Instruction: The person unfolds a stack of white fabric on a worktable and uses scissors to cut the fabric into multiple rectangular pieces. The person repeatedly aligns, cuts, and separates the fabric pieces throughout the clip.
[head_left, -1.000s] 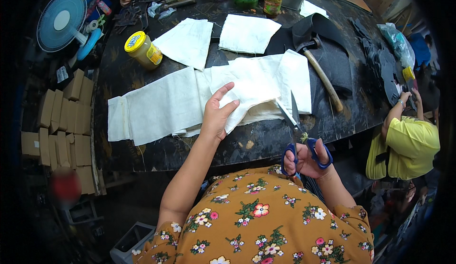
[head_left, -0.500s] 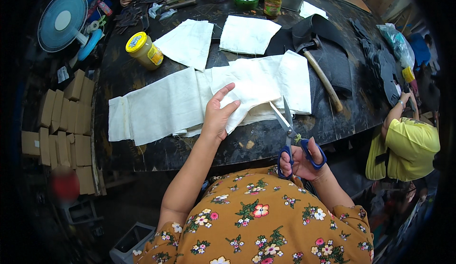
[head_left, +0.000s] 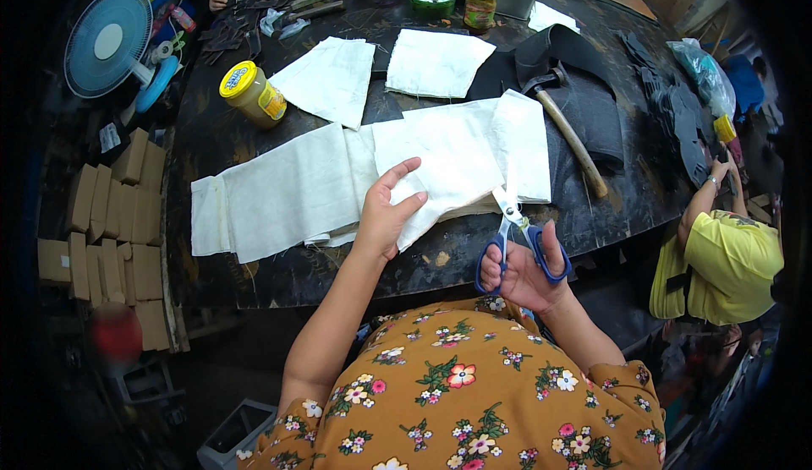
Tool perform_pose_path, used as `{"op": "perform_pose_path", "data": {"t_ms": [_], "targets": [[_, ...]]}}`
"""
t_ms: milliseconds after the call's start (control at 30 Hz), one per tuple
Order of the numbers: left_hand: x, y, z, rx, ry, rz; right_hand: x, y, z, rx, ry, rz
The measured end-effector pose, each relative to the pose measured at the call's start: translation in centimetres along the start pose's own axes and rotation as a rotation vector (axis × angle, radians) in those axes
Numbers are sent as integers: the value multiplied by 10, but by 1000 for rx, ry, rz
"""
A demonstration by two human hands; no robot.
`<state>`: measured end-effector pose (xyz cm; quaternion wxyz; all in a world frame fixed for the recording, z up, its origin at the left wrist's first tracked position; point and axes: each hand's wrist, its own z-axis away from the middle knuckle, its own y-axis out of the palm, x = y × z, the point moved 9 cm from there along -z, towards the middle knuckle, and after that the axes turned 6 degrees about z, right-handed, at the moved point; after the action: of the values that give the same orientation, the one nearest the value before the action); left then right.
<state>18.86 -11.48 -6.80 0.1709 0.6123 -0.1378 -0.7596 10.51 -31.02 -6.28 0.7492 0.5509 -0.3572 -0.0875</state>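
Observation:
My left hand [head_left: 387,215] grips the near edge of a white cloth piece [head_left: 440,161], with the thumb on top and other fingers hidden beneath. My right hand [head_left: 534,274] holds scissors [head_left: 510,215] by their blue handles. Their blades are spread and meet the cloth's right edge; part of one blade is hard to make out against the white. Under and beside this piece lie more layers of white cloth [head_left: 288,187], stretching left along the table. Two separate white cloth pieces, one at left [head_left: 331,73] and one at right [head_left: 438,62], rest farther back.
Right of the cloth, a wooden-handled hammer [head_left: 575,144] lies on dark sheet material [head_left: 592,106]. A yellow-lidded jar [head_left: 254,95] stands at left on the dark table [head_left: 338,275]. Beyond are a fan [head_left: 108,40], cardboard pieces [head_left: 127,208] and a co-worker in yellow [head_left: 732,254].
My right hand has brought the scissors left and up against the cloth's edge, tilting them more upright. My left hand keeps its hold on the cloth, almost unmoved.

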Motion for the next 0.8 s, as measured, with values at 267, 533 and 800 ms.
{"op": "perform_pose_path", "data": {"t_ms": [267, 533, 800], "targets": [[-4, -1, 9, 64, 70, -176, 4, -1, -4, -129, -50, 19], [-2, 4, 8, 79, 47, -123, 1, -21, 17, -410, -18, 276], [-2, 8, 21, 163, -38, -184, 8, -4, -12, -134, -31, 36]]}}
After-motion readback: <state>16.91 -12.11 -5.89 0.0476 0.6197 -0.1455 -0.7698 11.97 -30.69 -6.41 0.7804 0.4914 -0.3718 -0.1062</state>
